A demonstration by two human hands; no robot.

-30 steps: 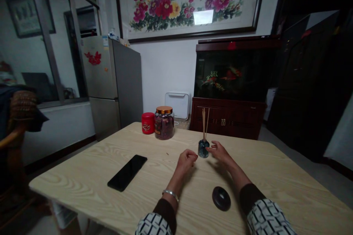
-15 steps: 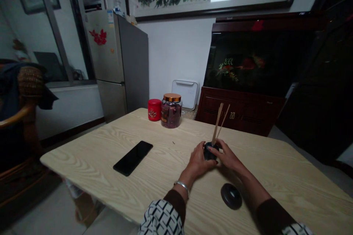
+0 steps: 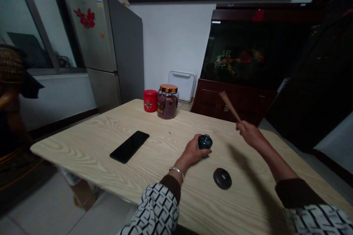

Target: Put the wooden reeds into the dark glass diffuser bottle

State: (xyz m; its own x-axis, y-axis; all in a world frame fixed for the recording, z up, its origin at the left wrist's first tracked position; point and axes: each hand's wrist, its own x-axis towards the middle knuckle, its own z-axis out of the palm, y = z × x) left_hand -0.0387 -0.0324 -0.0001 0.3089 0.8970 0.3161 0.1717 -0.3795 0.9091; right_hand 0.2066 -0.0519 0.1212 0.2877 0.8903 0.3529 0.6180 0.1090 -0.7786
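Note:
My left hand is wrapped round a small dark teal glass bottle that stands on the light wooden table. My right hand is raised to the right of the bottle, closed on a bundle of thin wooden sticks that point up and to the left. A round dark lid lies flat on the table just in front of the bottle, between my two forearms.
A black phone lies face up at the left. A red tin and a glass jar with a copper lid stand at the far edge. Behind are a fridge and a dark fish tank cabinet.
My right hand has pulled the sticks out of the bottle and lifted them away to the right. My left hand has closed round the bottle and holds it in place.

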